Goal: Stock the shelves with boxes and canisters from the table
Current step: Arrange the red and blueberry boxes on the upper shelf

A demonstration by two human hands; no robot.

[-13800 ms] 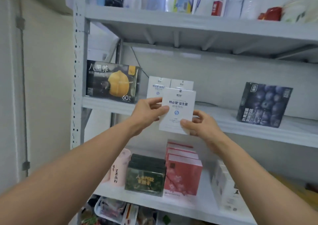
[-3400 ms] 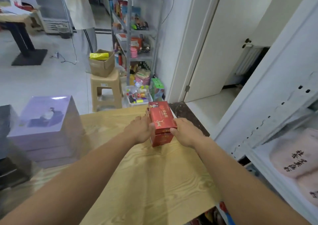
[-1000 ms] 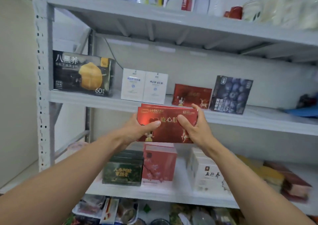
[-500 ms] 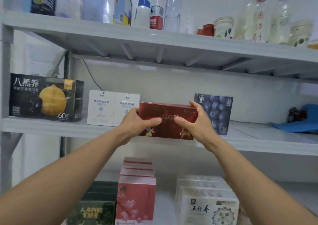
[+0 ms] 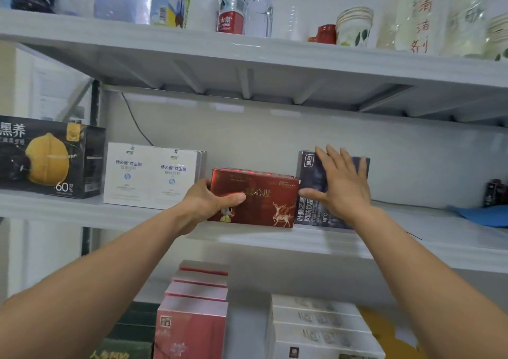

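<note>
From my remote seat I saw the red box [image 5: 264,202] standing upright on the middle shelf [image 5: 275,242], near the centre of view. The left hand [image 5: 209,204] gripped its left end, thumb curled across the front and fingers hidden behind. The right hand [image 5: 343,185] was off the box, fingers straight and spread wide, palm flat toward the dark blue box [image 5: 309,213] at the red box's 3 o'clock. I could not tell whether that palm touched it. The red and blue boxes stood side by side, touching or nearly so. At the red box's 9 o'clock stood two white boxes [image 5: 151,177], and further that way a black box [image 5: 49,158] with a yellow fruit printed on it. At 12 o'clock the top shelf [image 5: 247,49] carried bottles and cups. At 6 o'clock, on the shelf below, sat a row of pink boxes [image 5: 192,317].
</note>
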